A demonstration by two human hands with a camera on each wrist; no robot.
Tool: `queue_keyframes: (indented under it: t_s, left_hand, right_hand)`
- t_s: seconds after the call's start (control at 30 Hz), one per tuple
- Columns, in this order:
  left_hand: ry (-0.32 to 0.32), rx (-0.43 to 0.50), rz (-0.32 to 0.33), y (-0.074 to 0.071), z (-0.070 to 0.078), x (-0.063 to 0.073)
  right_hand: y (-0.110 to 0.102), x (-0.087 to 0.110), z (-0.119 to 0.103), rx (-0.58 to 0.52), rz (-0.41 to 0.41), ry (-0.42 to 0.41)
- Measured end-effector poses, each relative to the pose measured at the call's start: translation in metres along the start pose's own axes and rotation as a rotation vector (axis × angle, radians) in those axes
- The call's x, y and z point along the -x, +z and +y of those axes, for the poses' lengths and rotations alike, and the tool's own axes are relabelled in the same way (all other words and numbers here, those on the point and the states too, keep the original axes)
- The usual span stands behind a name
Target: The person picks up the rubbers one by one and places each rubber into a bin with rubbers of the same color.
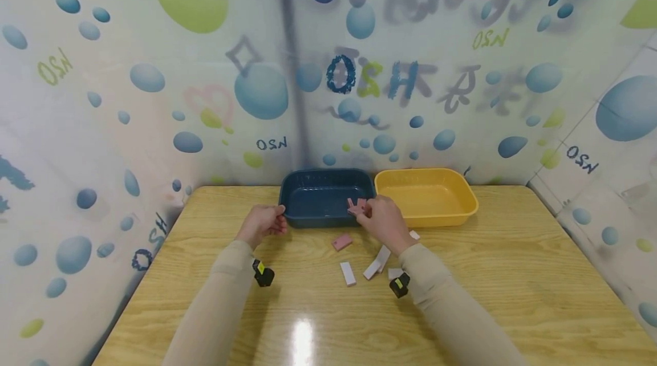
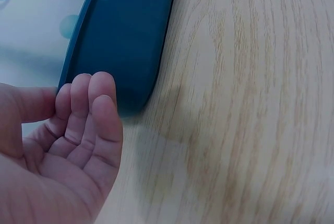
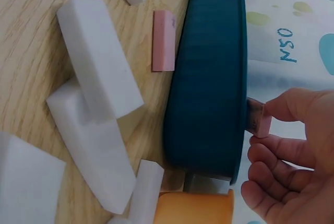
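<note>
My left hand (image 1: 264, 223) pinches the near left rim of a dark blue plastic basin (image 1: 318, 222), thumb at the rim and fingers curled against the outer wall in the left wrist view. Over that basin's right side, my right hand (image 1: 385, 222) pinches a small pink block (image 3: 260, 121) between thumb and forefinger. Dark markings show on the block, which overlaps the basin's rim in the right wrist view. In the head view more than one pink piece (image 1: 357, 205) appears at the right fingertips. Another pink block (image 1: 342, 242) lies on the table before the basin.
Several white blocks (image 1: 348, 273) lie loose on the wooden table (image 1: 513, 275), two of them overlapping, partly beneath the right forearm. A yellow basin (image 1: 446, 220) stands against the blue one's right side. Behind both rises a patterned curtain wall (image 1: 349, 143).
</note>
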State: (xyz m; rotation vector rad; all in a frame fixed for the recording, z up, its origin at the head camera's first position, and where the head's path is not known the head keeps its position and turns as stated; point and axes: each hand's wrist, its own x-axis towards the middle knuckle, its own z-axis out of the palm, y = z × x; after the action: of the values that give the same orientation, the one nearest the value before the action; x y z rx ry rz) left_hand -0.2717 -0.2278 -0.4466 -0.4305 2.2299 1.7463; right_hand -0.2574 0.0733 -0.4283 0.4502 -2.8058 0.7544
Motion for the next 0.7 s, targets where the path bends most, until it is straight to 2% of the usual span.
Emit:
queue_keyframes:
  t_s: [0.13,0.43,0.7]
  left_hand:
    - [0.000,0.004,-0.005,0.000,0.000,0.001]
    - [0.004,0.001,-0.005,0.000,-0.001,0.000]
    - [0.004,0.014,-0.009,0.000,-0.001,0.000]
  right_hand:
    - [0.004,-0.001,0.000,0.000,0.004,-0.001]
    - [0.012,-0.002,0.005,-0.032,0.070,-0.050]
    - [0.015,0.004,0.008,-0.058,0.103,-0.089]
